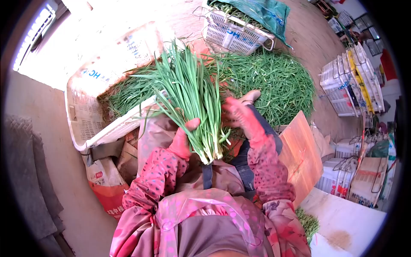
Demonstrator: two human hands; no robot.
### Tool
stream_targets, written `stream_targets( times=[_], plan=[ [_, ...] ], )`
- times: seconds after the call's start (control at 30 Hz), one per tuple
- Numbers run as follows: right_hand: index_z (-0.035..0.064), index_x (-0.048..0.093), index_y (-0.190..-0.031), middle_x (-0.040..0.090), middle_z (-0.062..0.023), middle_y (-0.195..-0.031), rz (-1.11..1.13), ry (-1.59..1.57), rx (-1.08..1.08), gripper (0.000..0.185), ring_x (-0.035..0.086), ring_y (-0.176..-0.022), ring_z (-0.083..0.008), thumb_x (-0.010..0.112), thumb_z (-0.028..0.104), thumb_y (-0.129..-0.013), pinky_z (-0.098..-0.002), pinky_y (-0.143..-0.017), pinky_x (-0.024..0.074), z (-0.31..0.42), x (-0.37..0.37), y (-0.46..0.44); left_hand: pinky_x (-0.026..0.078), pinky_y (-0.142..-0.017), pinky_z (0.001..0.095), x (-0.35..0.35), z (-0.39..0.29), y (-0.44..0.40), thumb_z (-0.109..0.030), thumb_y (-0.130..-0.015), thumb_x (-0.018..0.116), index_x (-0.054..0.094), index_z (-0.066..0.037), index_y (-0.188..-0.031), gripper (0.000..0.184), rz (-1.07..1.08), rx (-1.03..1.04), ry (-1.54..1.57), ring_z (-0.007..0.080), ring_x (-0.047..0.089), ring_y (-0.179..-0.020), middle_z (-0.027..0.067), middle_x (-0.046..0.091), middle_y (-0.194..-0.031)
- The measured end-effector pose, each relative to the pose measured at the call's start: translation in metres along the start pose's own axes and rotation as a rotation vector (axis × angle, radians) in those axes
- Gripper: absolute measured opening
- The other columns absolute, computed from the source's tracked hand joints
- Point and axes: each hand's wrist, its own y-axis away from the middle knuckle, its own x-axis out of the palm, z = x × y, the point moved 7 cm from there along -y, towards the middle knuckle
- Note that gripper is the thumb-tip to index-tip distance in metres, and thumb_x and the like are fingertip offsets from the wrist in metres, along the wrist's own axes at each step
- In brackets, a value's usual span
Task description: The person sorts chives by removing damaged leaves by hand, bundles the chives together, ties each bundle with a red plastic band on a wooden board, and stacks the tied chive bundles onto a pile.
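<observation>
Leafy bunch (195, 94), white ends (209, 154) toward wearer (218, 231)

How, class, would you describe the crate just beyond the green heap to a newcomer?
Find the large heap of greens beyond the right hand. Just past its far edge stands a white crate. Unlike the bigger crate to its left, a teal sheet hangs over it.
</observation>
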Motion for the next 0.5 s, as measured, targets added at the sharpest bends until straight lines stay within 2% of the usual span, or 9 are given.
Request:
stream_targets(
  times=[0.03,0.07,0.13,0.27,0.3,0.33,0.37,0.43,0.5],
  plan=[
    [0.0002,0.033,-0.137,0.052,-0.0173,-0.124,0.243,-0.197,0.257,0.08,0.054,-0.111,-0.0267,0.068,0.046,-0.082,-0.0369,-0.095,0.044,-0.029,0.009,-0.001,0.054,-0.083,0.0401,-0.002,0.008,0.001,-0.028,-0.081,0.065,0.049,0.0,-0.125,0.054,-0.02,0.011,-0.054,0.0262,0.065,-0.091,0.0136,0.064,-0.108],
    [0.0037,0.052,-0.125,0.06,-0.0066,-0.116,0.236,-0.135,0.262,0.073,0.058,-0.102,-0.0169,0.057,0.063,-0.082,-0.0305,-0.087,0.0457,-0.044,0.013,-0.002,0.054,-0.082,0.0391,-0.005,0.016,0.002,-0.027,-0.08,0.066,0.05,0.0,-0.125,0.054,0.022,-0.024,-0.117,0.0256,0.065,-0.091,0.0126,0.064,-0.107],
    [0.0054,0.053,-0.125,0.061,-0.0058,-0.115,0.112,-0.132,0.112,0.075,0.059,-0.101,-0.0177,0.061,0.063,-0.078,-0.0339,-0.089,0.0466,0.011,0.049,0.006,0.053,-0.085,0.0379,-0.001,0.023,0.004,-0.022,-0.076,0.07,0.051,0.0,-0.123,0.054,0.044,0.003,-0.234,0.0252,0.065,-0.094,0.0129,0.064,-0.11],
    [0.0028,0.048,-0.13,0.058,-0.0068,-0.12,0.031,-0.204,0.013,0.073,0.055,-0.107,-0.0184,0.068,0.05,-0.078,-0.0324,-0.094,0.0424,0.004,0.016,-0.038,0.05,-0.087,0.036,-0.006,0.024,-0.009,-0.007,-0.07,0.071,0.052,-0.001,-0.124,0.057,-0.002,-0.046,-0.557,0.0225,0.063,-0.097,0.0091,0.064,-0.109],
    [0.0023,0.047,-0.13,0.058,-0.0071,-0.119,-0.059,0.002,-0.188,0.071,0.054,-0.107,-0.0179,0.071,0.045,-0.078,-0.0314,-0.094,0.0423,0.019,0.009,-0.039,0.05,-0.087,0.035,-0.006,0.016,-0.014,-0.007,-0.071,0.072,0.054,-0.001,-0.122,0.055,0.056,-0.024,-0.659,0.0201,0.062,-0.096,0.0077,0.064,-0.109],
    [0.0023,0.047,-0.13,0.058,-0.0071,-0.119,-0.071,0.0,-0.196,0.071,0.054,-0.107,-0.0179,0.071,0.045,-0.078,-0.0314,-0.094,0.0423,0.023,0.006,-0.038,0.048,-0.086,0.0326,-0.004,0.006,-0.022,-0.01,-0.073,0.073,0.054,-0.001,-0.121,0.053,0.094,-0.036,-0.784,0.0176,0.06,-0.096,0.0068,0.063,-0.108],
    [0.0015,0.048,-0.128,0.058,-0.0078,-0.118,-0.178,0.065,-0.195,0.067,0.054,-0.106,-0.0178,0.072,0.038,-0.078,-0.0311,-0.093,0.0426,0.027,-0.004,-0.036,0.047,-0.085,0.0303,0.0,-0.001,-0.03,-0.012,-0.075,0.074,0.054,0.0,-0.121,0.051,0.134,-0.049,-0.908,0.0151,0.058,-0.097,0.0059,0.062,-0.108],
    [0.0008,0.049,-0.127,0.058,-0.0085,-0.118,-0.295,0.13,-0.191,0.063,0.054,-0.106,-0.0177,0.074,0.031,-0.078,-0.0307,-0.092,0.0428,0.025,-0.022,-0.034,0.047,-0.089,0.0318,0.019,-0.022,-0.04,-0.011,-0.075,0.077,0.048,-0.001,-0.127,0.061,0.084,0.122,-0.921,0.0165,0.057,-0.102,0.0061,0.061,-0.111],
    [0.0004,0.056,-0.118,0.062,-0.006,-0.111,-0.353,0.113,-0.31,0.044,0.057,-0.101,-0.0176,0.071,0.015,-0.079,-0.0309,-0.09,0.0443,0.033,-0.033,-0.028,0.046,-0.092,0.032,0.036,-0.039,-0.052,-0.011,-0.074,0.077,0.049,-0.001,-0.127,0.06,0.037,0.245,-0.919,0.0174,0.056,-0.105,0.007,0.06,-0.114]
  ],
)
